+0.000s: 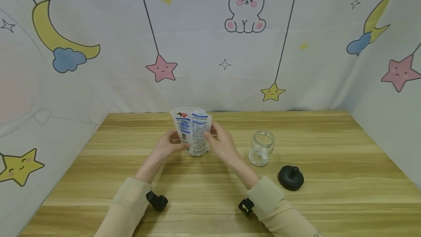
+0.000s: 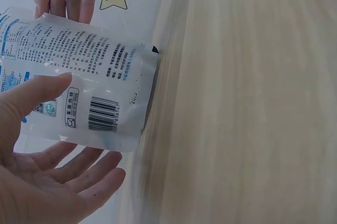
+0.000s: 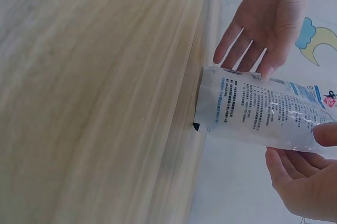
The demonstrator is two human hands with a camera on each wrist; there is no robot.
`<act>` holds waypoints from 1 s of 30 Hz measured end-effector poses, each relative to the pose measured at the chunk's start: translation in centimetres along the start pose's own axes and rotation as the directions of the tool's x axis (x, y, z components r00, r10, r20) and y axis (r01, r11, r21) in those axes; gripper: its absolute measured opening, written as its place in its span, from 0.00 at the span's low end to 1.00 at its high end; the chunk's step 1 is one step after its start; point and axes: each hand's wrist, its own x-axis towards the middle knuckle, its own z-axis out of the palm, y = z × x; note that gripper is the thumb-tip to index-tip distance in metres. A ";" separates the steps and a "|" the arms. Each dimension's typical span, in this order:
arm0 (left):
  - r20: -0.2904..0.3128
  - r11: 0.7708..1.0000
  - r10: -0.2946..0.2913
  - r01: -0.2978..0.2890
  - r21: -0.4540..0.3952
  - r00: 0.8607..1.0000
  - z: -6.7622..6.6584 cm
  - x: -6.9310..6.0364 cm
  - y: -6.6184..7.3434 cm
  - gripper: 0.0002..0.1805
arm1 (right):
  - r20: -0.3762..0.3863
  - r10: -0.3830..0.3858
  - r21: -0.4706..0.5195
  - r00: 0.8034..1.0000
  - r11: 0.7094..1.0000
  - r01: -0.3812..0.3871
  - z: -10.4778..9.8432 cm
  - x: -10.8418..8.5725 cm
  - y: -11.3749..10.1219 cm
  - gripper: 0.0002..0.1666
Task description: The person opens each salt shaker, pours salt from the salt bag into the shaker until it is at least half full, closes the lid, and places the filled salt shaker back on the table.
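Sleeves (image 1: 126, 204) lead to left grip (image 1: 167, 146) and right grip (image 1: 223, 145), pouch (image 1: 194, 129) held between.

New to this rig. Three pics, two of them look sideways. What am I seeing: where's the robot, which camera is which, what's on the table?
There is no robot here, just a person's bare hands. The wide picture comes from a camera on the person's head, looking forward and down. The other two come from cameras on the left and right wrists; they ride on the arms, so the wooden table looks tipped on its side.

The left hand and right hand hold a white printed pouch between them, one at each side. The left wrist view shows its barcode up close.

On the table, to the right of the pouch, stands an open glass jar. Nearer the person lies a round black lid-like piece with a knob.
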 end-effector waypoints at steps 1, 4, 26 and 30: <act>0.006 1.000 0.005 -0.005 0.005 1.000 0.0 0.1 -0.1 0.41 | 0.000 -0.003 0.003 1.000 1.000 0.003 0.0 0.0 0.1 0.20; 0.018 1.000 0.012 -0.012 0.012 1.000 0.2 0.5 -0.2 0.40 | 0.001 0.006 0.013 1.000 1.000 -0.006 0.0 0.1 0.2 0.20; 0.053 0.998 -0.006 0.003 0.058 0.999 1.4 1.7 -0.5 0.38 | -0.026 0.064 0.083 0.998 0.995 -0.061 0.7 0.6 -0.2 0.21; 0.030 0.994 -0.022 0.018 0.106 0.999 1.7 1.6 -0.4 0.39 | -0.032 0.064 0.087 0.997 0.994 -0.061 0.8 0.6 -0.3 0.21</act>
